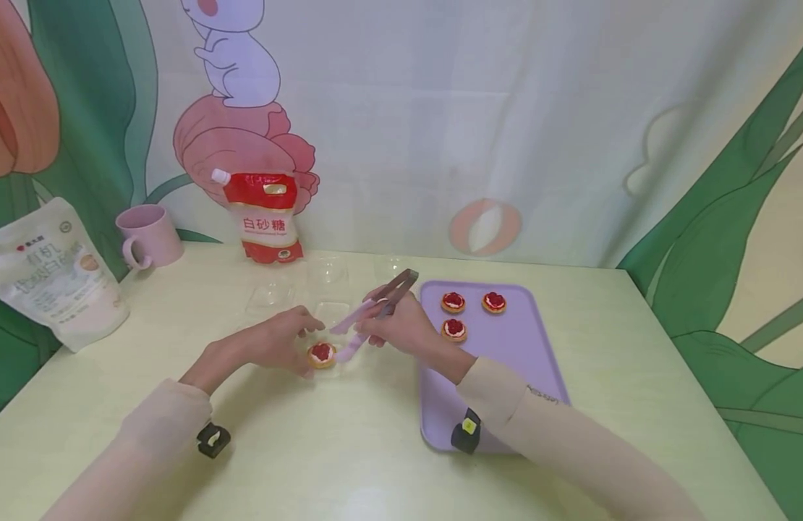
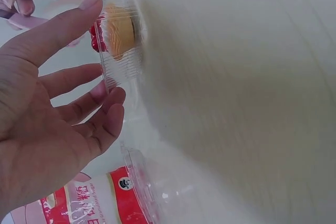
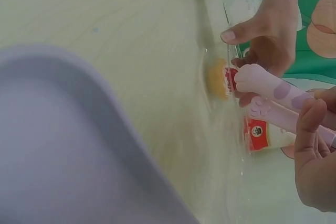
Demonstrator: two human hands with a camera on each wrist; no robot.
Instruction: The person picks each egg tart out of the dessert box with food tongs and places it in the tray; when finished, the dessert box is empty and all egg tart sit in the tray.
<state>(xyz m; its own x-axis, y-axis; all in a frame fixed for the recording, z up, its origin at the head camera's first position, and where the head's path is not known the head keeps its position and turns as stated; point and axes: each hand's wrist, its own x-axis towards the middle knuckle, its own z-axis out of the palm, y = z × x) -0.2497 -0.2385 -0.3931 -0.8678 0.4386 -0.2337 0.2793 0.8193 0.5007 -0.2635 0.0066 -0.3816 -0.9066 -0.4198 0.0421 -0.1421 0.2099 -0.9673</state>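
Note:
A small tart (image 1: 322, 354) with cream and red topping sits in a clear plastic container (image 2: 125, 66) on the table. My left hand (image 1: 271, 340) holds the container's rim, thumb on one side and curled fingers on the other. To its right, my right hand (image 1: 401, 322) grips a pair of tongs (image 1: 353, 347) with metal arms and pink paw-shaped tips. The tips stand a little apart, close beside the tart, with nothing visible between them. Whether they touch the tart, I cannot tell.
A purple tray (image 1: 506, 369) with three tarts lies under the right forearm. More clear containers (image 1: 328, 270) stand behind the hands. At the back left are a red-and-white sugar bag (image 1: 268, 217), a pink mug (image 1: 150, 235) and a white pouch (image 1: 59, 275).

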